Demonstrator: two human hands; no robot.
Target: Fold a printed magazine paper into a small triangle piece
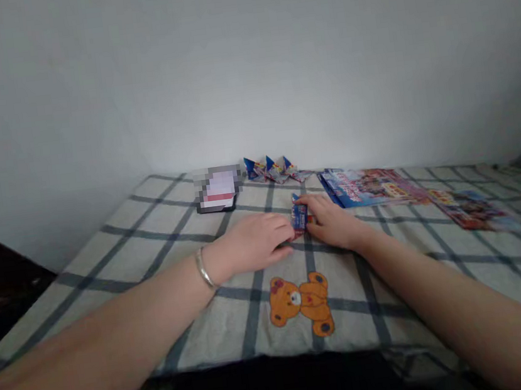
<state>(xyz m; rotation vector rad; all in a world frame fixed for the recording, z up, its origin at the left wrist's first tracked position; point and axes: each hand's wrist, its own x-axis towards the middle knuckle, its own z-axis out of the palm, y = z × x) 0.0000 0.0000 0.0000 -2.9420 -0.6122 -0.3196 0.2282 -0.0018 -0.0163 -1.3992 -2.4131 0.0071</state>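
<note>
A small folded piece of printed paper (298, 217), blue with red and white marks, lies on the checked cloth between my hands. From the left, my left hand (263, 240) has its fingers curled and pressed against the paper's lower left edge; a silver bracelet circles that wrist. On the opposite side, my right hand (333, 221) holds the paper's right edge, fingertips at its top and thumb lower down. My fingers cover parts of the paper's edges. Behind it stands a row of folded paper pieces (271, 169) with pointed blue tips.
A phone-like device (218, 190), partly pixelated, lies at the back left. Printed leaflets (368, 187) are stacked at the right, with another leaflet (476, 209) farther right. The checked cloth (194, 311) carries a printed bear (301, 306) near its front edge. A wall rises behind.
</note>
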